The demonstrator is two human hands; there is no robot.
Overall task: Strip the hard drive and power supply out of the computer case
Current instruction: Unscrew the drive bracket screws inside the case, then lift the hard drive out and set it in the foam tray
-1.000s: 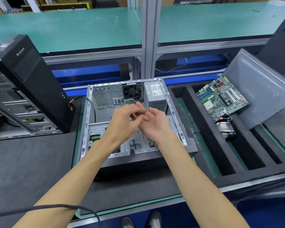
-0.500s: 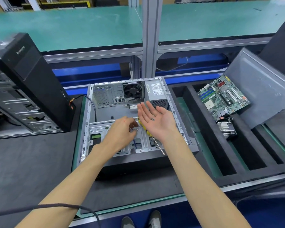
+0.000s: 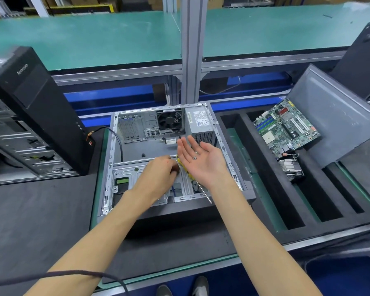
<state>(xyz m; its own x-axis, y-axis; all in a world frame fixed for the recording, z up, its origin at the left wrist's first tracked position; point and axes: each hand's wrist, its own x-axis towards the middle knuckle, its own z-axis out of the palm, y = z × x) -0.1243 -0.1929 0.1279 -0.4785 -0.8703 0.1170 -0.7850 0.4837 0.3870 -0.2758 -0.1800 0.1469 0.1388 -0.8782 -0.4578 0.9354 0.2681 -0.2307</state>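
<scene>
The open grey computer case [image 3: 231,150] lies on its side in the middle of the bench. Its silver power supply [image 3: 199,122] sits in the back right corner, beside the black fan [image 3: 169,120]. My right hand [image 3: 203,163] hovers palm up and open over the case, with a small screw [image 3: 194,158] lying on the palm. My left hand [image 3: 158,176] rests on the metal drive cage [image 3: 124,171], fingers curled down right beside the yellow handle of a screwdriver [image 3: 183,164] lying there; what the fingertips hold is hidden. A dark drive with a green patch [image 3: 122,180] shows through the cage.
A black tower [image 3: 36,103] leans at the left. To the right, a black foam tray [image 3: 308,199] holds a green motherboard [image 3: 285,127] and a heatsink [image 3: 291,168], with a grey side panel [image 3: 333,116] behind. A black cable [image 3: 73,273] crosses my left forearm.
My hands, which met above the case a second ago, have parted. The left dropped to the drive cage; the right turned palm up with the screw on it.
</scene>
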